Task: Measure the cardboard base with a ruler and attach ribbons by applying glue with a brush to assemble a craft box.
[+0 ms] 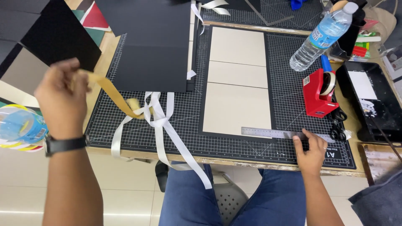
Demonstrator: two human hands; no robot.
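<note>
Both hands apart (left hand (63, 98) raised)

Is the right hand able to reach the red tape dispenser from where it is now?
Probably yes: the right hand rests on the ruler, the tape dispenser stands just beyond, and nothing lies between them.

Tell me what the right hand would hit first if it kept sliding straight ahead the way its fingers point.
The right hand already rests on the metal ruler; past it, probably the red tape dispenser, though depth is unclear.
</note>
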